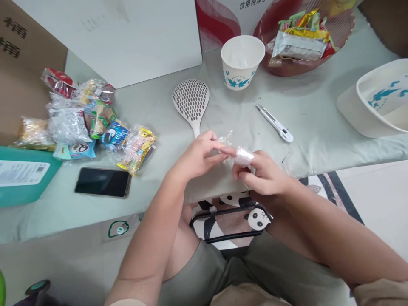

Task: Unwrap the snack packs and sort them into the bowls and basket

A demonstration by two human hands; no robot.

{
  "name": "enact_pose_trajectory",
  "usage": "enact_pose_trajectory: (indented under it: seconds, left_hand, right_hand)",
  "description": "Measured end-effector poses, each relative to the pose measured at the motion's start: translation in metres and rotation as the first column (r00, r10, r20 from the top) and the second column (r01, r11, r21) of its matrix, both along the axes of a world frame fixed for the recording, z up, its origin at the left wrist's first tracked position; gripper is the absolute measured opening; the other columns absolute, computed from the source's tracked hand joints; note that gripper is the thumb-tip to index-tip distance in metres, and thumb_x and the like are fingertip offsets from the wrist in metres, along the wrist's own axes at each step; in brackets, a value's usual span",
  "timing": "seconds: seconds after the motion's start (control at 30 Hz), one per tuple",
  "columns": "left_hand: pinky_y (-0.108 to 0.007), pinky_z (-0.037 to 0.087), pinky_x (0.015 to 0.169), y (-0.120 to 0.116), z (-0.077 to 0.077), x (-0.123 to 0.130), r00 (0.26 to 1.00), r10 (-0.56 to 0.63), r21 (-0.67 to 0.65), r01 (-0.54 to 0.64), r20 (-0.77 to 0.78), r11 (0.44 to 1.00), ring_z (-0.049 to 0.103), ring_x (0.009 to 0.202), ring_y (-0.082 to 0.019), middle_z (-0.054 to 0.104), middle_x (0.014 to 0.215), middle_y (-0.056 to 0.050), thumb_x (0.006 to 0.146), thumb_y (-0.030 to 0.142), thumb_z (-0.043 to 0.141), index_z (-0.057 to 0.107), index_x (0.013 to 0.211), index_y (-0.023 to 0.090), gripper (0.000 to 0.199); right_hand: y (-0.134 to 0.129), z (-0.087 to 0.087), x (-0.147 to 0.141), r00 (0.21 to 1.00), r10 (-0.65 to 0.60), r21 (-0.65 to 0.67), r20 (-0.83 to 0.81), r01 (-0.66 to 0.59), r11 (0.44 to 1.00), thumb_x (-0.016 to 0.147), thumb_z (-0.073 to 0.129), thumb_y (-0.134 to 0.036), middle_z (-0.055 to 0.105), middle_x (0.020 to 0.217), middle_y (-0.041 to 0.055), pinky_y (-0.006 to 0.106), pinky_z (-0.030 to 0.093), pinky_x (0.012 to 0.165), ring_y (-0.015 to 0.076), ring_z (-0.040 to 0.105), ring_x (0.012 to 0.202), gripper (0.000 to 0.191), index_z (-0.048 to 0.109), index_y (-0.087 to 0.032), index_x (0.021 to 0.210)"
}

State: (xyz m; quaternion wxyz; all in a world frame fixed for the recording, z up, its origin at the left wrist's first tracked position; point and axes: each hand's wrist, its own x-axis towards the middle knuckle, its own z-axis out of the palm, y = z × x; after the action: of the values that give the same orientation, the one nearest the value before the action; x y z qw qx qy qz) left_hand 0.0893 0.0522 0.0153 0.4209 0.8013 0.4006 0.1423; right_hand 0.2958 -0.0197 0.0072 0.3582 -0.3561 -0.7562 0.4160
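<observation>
The crinkled clear film wrapper point(245, 156) lies between the two hands: the left hand point(200, 154) is nearly closed, fingertips pinching at the film; the right hand point(267, 172) curls loosely on it. It should be light, limp and slippery, best gripped by a loose edge. Beyond the hands, a drinking-water carton point(218, 19) reads 饮用纯净, cut off; left of them, a brown cardboard box point(22, 80) shows 桶 twice.

A tabletop point(306, 106) spread with pale-green cloth point(149, 97) spans the middle of the frame. Pale floor point(382, 191) shows at right and lower left, a panda-print mat point(229, 222) at lower centre. Soft light lays a faint sheen across the cloth.
</observation>
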Motion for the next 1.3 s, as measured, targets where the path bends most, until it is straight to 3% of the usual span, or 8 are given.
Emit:
enact_pose_trajectory:
  seconds: [0.2,0.43,0.53,0.63,0.93,1.03,1.13,1.3]
  left_hand:
    - [-0.046,0.039,0.123,-0.003,0.011,0.005,0.988,-0.036,-0.126,0.055,0.151,0.99,0.048,0.143,-0.03,0.049,0.152,-0.007,0.082,0.04,0.075,0.076,0.069,0.02,0.024]
    - [-0.05,0.03,0.129,-0.006,0.016,0.01,0.933,-0.032,-0.147,0.091,0.359,0.985,0.037,0.155,-0.033,0.034,0.171,-0.002,0.088,0.059,0.068,0.082,0.081,0.024,0.039]
    - [-0.05,0.031,0.129,-0.005,0.013,0.012,0.905,-0.074,-0.121,0.136,0.418,0.983,0.041,0.154,-0.03,0.052,0.16,-0.005,0.093,0.062,0.06,0.081,0.109,0.028,0.043]
    - [-0.048,0.035,0.126,-0.003,0.009,0.014,0.909,-0.094,-0.15,0.168,0.405,0.974,0.048,0.149,-0.03,0.068,0.142,-0.01,0.096,0.059,0.055,0.073,0.127,0.025,0.05]
    - [-0.045,0.045,0.117,-0.003,0.01,0.011,0.978,-0.051,-0.114,0.075,0.2,0.991,0.044,0.148,-0.036,0.039,0.163,-0.012,0.074,0.053,0.083,0.077,0.106,0.022,0.045]
    - [-0.038,0.053,0.099,-0.003,0.009,0.013,0.968,-0.045,-0.185,0.093,0.247,0.978,0.067,0.116,-0.028,0.07,0.129,-0.012,0.075,0.051,0.083,0.076,0.103,0.02,0.043]
    - [-0.029,0.052,0.072,-0.003,0.007,0.015,0.962,0.019,-0.275,0.059,0.274,0.96,0.066,0.079,-0.018,0.073,0.088,-0.004,0.073,0.053,0.085,0.075,0.102,0.019,0.046]
    - [-0.027,0.05,0.065,0.0,0.003,0.017,0.925,0.215,-0.29,-0.122,0.314,0.949,0.062,0.071,-0.015,0.069,0.083,-0.002,0.069,0.054,0.086,0.07,0.1,0.019,0.049]
  right_hand:
    - [0.008,-0.003,0.01,0.898,-0.336,-0.068,0.284,0.368,0.927,0.078,0.045,-0.015,0.049,0.048,-0.0082,0.027,0.04,0.053,0.012,0.042,0.043,0.065,0.06,-0.015,0.141]
    - [0.012,-0.009,0.006,0.897,-0.315,-0.035,0.31,0.342,0.939,0.083,0.05,-0.022,0.05,0.053,-0.0039,0.029,0.037,0.056,0.0134,0.041,0.049,0.031,0.071,-0.02,0.106]
    - [0.011,-0.013,0.001,0.915,-0.247,-0.019,0.319,0.267,0.964,0.08,0.049,-0.02,0.046,0.052,-0.0029,0.028,0.033,0.055,0.0116,0.039,0.049,0.012,0.058,-0.02,0.074]
    - [0.009,-0.014,-0.004,0.952,-0.139,0.009,0.274,0.141,0.99,0.078,0.046,-0.018,0.042,0.052,-0.0043,0.026,0.029,0.053,0.0091,0.035,0.047,0.013,0.043,-0.021,0.065]
    - [0.006,-0.013,-0.001,0.963,-0.123,0.057,0.238,0.113,0.992,0.085,0.046,-0.021,0.037,0.051,-0.0057,0.025,0.026,0.051,0.0081,0.033,0.046,0.016,0.043,-0.021,0.069]
    - [0.007,-0.011,0.0,0.953,-0.122,0.062,0.276,0.109,0.992,0.083,0.046,-0.021,0.04,0.052,-0.0047,0.025,0.026,0.052,0.0085,0.036,0.047,0.014,0.044,-0.021,0.069]
    - [0.006,-0.009,0.003,0.958,-0.129,0.073,0.257,0.114,0.991,0.083,0.046,-0.019,0.044,0.054,-0.0043,0.024,0.027,0.051,0.0084,0.038,0.047,0.011,0.048,-0.02,0.072]
    - [0.006,-0.006,0.012,0.963,-0.25,0.032,0.099,0.247,0.968,0.088,0.05,-0.018,0.066,0.074,-0.0016,0.024,0.044,0.057,0.0089,0.051,0.053,0.018,0.062,-0.021,0.1]
